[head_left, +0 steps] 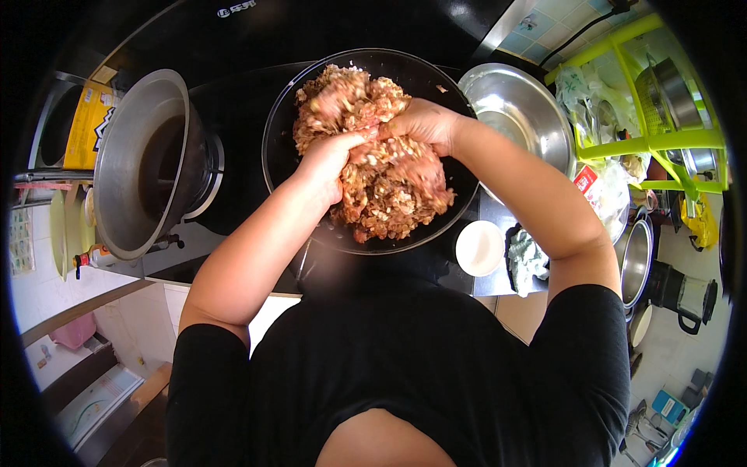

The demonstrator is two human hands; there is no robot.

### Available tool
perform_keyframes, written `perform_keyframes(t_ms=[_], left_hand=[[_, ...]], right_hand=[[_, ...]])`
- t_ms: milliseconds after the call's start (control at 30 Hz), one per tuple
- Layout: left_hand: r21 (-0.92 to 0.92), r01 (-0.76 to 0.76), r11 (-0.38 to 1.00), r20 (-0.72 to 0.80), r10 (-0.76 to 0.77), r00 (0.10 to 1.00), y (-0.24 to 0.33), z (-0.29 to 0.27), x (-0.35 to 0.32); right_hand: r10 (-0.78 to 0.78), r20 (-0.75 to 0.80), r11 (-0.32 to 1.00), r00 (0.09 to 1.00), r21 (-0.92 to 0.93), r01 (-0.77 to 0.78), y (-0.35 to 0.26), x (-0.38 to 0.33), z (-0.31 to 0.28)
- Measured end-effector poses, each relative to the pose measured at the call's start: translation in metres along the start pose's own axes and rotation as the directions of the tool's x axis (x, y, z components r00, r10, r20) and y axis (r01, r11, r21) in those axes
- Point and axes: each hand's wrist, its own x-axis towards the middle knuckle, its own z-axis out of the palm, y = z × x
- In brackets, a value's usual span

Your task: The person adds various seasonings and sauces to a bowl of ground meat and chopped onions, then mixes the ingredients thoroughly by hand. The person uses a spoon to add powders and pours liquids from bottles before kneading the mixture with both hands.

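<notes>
A big mass of minced meat (397, 198), mixed with pale chopped bits, fills much of a wide round black pan (274, 132). My left hand (328, 162) presses into the meat from the near left, its fingers sunk in and mostly hidden. From the right, my right hand (424, 126) reaches over the far side, its fingers curled down into the meat. The two hands nearly meet at the middle. Part of the mass at the far left is smeared by motion. A few crumbs cling to the pan's inner wall.
On the left, a large grey wok (177, 97) holds dark liquid on a burner. A steel basin (498, 86) sits right of the pan, with a small white bowl (479, 248) and crumpled cloth (527, 261) nearer me. A green rack (661, 142) stands at far right.
</notes>
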Motion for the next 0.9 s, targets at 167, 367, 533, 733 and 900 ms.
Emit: perform_keyframes(t_ms=[167, 367, 533, 733, 900], left_hand=[[0.080, -0.295, 0.952, -0.042, 0.298, 0.954, 0.001, 0.012, -0.031], [0.066, -0.415, 0.907, -0.007, 0.417, 0.909, 0.008, 0.008, -0.053], [0.090, -0.214, 0.973, 0.015, 0.214, 0.977, 0.020, -0.013, -0.018], [0.147, -0.058, 0.987, 0.011, 0.057, 0.998, 0.025, -0.018, 0.018], [0.254, -0.118, 0.960, -0.039, 0.132, 0.990, 0.030, -0.008, 0.011]], right_hand=[[-0.144, -0.150, 0.924, 0.978, -0.373, 0.079, -0.018, -0.011, 0.003], [-0.406, -0.085, 0.487, 0.910, -0.862, 0.137, -0.029, -0.009, -0.006], [-0.217, -0.156, 0.609, 0.964, -0.793, 0.009, -0.026, 0.025, -0.016], [0.160, 0.005, 0.932, 0.987, -0.330, -0.150, -0.016, 0.043, -0.007], [0.210, 0.163, 0.921, 0.964, -0.363, -0.139, -0.010, 0.057, -0.034]])
